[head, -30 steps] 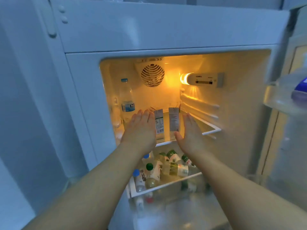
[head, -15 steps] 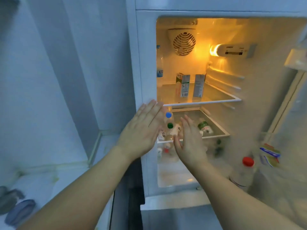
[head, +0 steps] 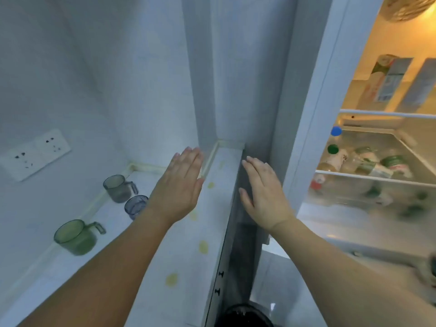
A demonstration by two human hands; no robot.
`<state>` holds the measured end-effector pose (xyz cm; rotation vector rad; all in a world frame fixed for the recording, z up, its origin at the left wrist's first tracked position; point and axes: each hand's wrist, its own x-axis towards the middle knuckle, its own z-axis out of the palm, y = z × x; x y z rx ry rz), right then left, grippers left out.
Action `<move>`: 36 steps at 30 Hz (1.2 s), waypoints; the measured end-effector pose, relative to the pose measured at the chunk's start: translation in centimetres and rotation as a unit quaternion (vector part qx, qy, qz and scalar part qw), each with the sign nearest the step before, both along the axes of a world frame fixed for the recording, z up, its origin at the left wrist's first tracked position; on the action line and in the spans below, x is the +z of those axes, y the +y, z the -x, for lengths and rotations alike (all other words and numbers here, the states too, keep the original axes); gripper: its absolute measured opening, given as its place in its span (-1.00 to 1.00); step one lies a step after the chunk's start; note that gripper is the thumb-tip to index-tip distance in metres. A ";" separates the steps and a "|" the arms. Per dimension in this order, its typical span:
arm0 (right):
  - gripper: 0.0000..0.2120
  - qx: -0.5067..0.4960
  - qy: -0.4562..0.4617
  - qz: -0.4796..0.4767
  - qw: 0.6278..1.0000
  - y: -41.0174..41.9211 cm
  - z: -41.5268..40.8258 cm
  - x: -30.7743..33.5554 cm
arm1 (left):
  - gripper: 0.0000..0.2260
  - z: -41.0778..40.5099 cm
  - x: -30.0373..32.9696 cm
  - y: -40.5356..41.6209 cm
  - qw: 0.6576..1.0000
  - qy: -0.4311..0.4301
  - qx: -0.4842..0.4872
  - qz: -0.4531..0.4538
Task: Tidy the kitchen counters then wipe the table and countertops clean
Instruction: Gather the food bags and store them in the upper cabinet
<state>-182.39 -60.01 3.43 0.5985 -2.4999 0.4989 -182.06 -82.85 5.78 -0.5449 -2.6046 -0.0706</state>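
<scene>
My left hand (head: 180, 185) hovers flat over the white countertop (head: 184, 256), fingers straight, holding nothing. My right hand (head: 264, 192) is held out flat beside it, past the counter's right edge, also empty. Three plastic cups with handles stand along the wall on the counter: a green one (head: 75, 237) nearest, a grey-green one (head: 116, 187) farther back, and a blue one (head: 136, 206) partly hidden by my left forearm. Several yellowish spots (head: 203, 246) mark the counter surface.
The fridge (head: 313, 114) stands open at right, lit inside, with cartons (head: 387, 79) on a glass shelf and several bottles (head: 368, 161) in the drawer below. Wall sockets (head: 35, 154) sit at the left. A dark round bin (head: 243, 315) is on the floor below.
The view has swung left from the fridge interior to the counter. Both hands have drawn out of the fridge and now hover over the counter's right end.
</scene>
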 end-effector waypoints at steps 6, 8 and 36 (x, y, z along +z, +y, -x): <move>-0.44 0.070 -0.055 -0.021 0.996 -6.0 -1.0 -1.7 | -0.49 -4.2 -3.4 -5.6 0.994 -0.059 0.085 -0.021; -0.44 0.091 -0.068 -0.024 0.993 -7.7 -2.2 -2.1 | -0.48 -6.2 -4.4 -7.2 0.990 -0.081 0.110 -0.018; -0.44 0.241 0.061 0.021 0.968 -6.0 -35.9 12.8 | -0.47 -46.6 9.6 -1.6 0.948 0.036 0.291 -0.121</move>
